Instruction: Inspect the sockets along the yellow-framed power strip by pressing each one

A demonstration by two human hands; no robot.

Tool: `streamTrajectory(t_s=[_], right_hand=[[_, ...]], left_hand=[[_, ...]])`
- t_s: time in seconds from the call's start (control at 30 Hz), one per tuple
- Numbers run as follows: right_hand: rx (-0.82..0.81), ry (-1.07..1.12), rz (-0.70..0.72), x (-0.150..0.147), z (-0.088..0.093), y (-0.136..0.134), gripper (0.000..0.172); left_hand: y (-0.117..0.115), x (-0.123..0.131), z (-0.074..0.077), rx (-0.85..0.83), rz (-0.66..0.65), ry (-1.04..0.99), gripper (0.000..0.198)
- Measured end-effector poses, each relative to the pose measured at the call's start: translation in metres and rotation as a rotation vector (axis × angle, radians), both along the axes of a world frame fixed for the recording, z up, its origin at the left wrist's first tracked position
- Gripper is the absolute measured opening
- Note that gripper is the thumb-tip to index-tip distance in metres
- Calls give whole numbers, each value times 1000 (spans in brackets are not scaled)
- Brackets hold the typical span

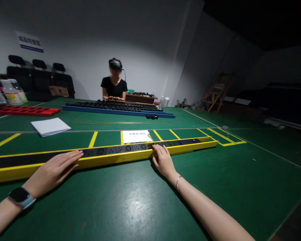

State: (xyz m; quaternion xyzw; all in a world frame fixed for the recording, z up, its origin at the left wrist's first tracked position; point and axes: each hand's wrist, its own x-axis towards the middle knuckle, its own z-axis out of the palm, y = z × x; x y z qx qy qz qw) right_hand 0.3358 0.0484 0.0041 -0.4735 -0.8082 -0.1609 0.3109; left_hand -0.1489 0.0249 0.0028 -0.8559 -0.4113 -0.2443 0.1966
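Observation:
A long yellow channel [115, 161] lies across the green table, slightly slanted. Black socket modules [119, 149] sit side by side in its middle part, some with flat slots and some with a framed three-pin outlet. My left hand [56, 169] rests over the channel left of the modules, fingers stretched out and fingertips at the end of the module row. Further right, my right hand [163, 160] touches the channel and the modules with slightly bent, parted fingers, its thumb against the near wall. Neither hand grips anything that I can see. Modules under the right fingertips are partly hidden.
Behind the channel lie a printed label [136, 136], white paper sheets [51, 127] and yellow tape lines. A blue channel [120, 112] with many black parts stands before a seated person [114, 87]. Red frames [25, 110] and bottles [13, 92] are at left.

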Motion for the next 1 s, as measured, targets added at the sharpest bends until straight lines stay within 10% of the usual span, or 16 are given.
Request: streamTrajectory(t_s=[0.33, 1.0], right_hand=[[-40, -112, 233, -26, 8, 0, 54], [-17, -61, 121, -20, 5, 1, 46]], left_hand=[[-2, 0, 1, 9, 4, 35, 58], [-1, 2, 1, 24, -11, 30, 58]])
